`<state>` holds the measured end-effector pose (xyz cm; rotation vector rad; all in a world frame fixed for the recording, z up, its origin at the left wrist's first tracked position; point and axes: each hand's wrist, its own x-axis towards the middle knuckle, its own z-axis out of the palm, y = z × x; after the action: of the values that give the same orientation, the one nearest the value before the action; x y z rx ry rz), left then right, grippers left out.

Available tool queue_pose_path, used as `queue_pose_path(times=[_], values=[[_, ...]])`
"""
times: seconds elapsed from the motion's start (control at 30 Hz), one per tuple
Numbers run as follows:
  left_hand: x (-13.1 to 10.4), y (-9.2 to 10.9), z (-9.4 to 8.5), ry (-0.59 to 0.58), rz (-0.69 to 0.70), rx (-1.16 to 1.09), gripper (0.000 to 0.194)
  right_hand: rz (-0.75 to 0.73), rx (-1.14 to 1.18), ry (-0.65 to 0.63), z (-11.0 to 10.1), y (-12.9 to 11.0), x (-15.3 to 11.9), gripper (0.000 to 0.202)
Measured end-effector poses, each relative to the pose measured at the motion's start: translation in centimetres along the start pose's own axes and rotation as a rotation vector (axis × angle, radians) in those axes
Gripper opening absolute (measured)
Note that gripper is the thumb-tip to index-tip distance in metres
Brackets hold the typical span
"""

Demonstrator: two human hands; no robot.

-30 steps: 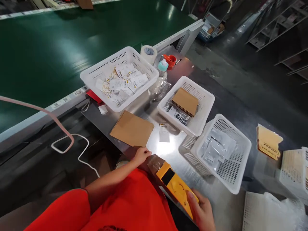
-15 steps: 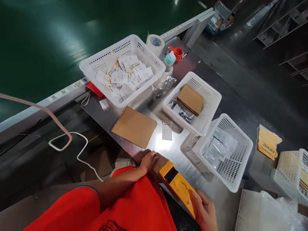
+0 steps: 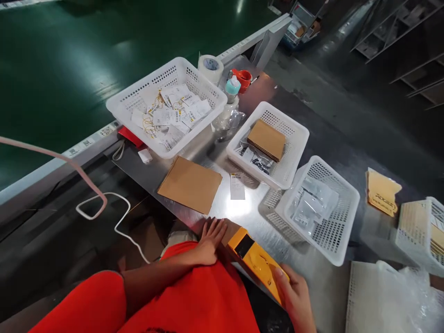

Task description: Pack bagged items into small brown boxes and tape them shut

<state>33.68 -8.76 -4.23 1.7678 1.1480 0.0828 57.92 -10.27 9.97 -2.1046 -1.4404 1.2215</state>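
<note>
My left hand [image 3: 211, 244] lies with fingers spread flat on a brown cardboard piece [image 3: 231, 230] at the table's near edge. Against this cardboard is a long yellow block-shaped object [image 3: 258, 261] with a black patch near its far end; its exact kind is unclear. The lower right end of the object is gripped by my right hand [image 3: 293, 291], thumb on top. Beyond my left hand, flat brown cardboard sheets [image 3: 190, 185] rest on the metal table [image 3: 258, 222]. A white barcode label [image 3: 237, 187] lies to their right.
A white basket [image 3: 116, 104] holds paper tags. Another basket [image 3: 294, 152] contains brown cardboard pieces and bagged items; a third [image 3: 342, 226] has clear bags. Tape [image 3: 210, 68], a bottle [image 3: 232, 88] and a red tape dispenser [image 3: 243, 79] stand behind. A white cable [image 3: 121, 217] loops at left.
My left hand's fingers have gone from curled to spread flat on the cardboard. My right hand keeps its grip on the yellow object. The view has shifted slightly.
</note>
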Motion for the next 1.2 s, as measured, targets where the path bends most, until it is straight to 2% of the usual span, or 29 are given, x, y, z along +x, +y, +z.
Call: queue_pose_path(times=[0.07, 0.17, 0.23, 0.33, 0.4, 0.5, 0.57, 0.63, 0.7, 0.83, 0.93, 1.0, 1.1, 1.2], values=[[0.3, -0.9, 0.3, -0.011, -0.042, 0.053, 0.103, -0.003, -0.006, -0.012, 0.0, -0.2, 0.0, 0.055], [0.8, -1.7, -0.3, 0.032, -0.065, 0.115, 0.092, -0.030, 0.003, 0.006, 0.0, -0.2, -0.1, 0.054], [1.1, -1.3, -1.0, 0.077, -0.043, 0.083, 0.104, -0.040, 0.008, 0.008, 0.1, -0.2, -0.1, 0.052], [1.9, -0.1, -1.4, 0.078, 0.114, -0.045, 0.135, -0.049, 0.010, -0.014, 0.2, -0.1, -0.1, 0.051], [2.5, 0.3, -1.2, 0.019, 0.173, -0.080, 0.136, -0.037, 0.029, -0.028, 0.2, -0.1, -0.1, 0.051], [2.9, -0.2, -1.2, -0.069, 0.085, -0.012, 0.130, -0.015, 0.074, -0.042, 0.4, -0.2, 0.0, 0.053], [2.8, -0.6, -1.9, -0.080, 0.062, 0.004, 0.137, -0.025, 0.077, -0.053, 0.4, -0.4, 0.1, 0.054], [2.8, -0.3, -3.2, -0.044, 0.140, -0.066, 0.142, -0.034, 0.068, -0.055, 0.3, -0.5, 0.1, 0.055], [3.0, 0.6, -4.7, -0.035, 0.284, -0.184, 0.136, -0.039, 0.064, -0.049, 0.3, -0.7, 0.2, 0.056], [3.8, 2.4, -7.0, -0.103, 0.486, -0.303, 0.108, -0.011, 0.058, -0.073, 0.6, -1.3, 0.5, 0.055], [4.1, 2.7, -7.7, -0.095, 0.502, -0.263, 0.092, -0.003, 0.004, -0.123, 0.5, -2.1, 0.7, 0.051], [4.0, 2.7, -7.8, -0.101, 0.452, -0.172, 0.090, 0.004, -0.067, -0.157, -0.6, -2.1, 0.2, 0.048], [3.9, 3.0, -7.7, -0.101, 0.367, -0.059, 0.089, 0.054, -0.134, -0.183, -3.6, 0.5, -1.7, 0.045], [3.8, 3.2, -7.5, -0.104, 0.324, -0.032, 0.089, 0.132, -0.098, -0.151, -6.2, 5.8, -4.2, 0.046]])
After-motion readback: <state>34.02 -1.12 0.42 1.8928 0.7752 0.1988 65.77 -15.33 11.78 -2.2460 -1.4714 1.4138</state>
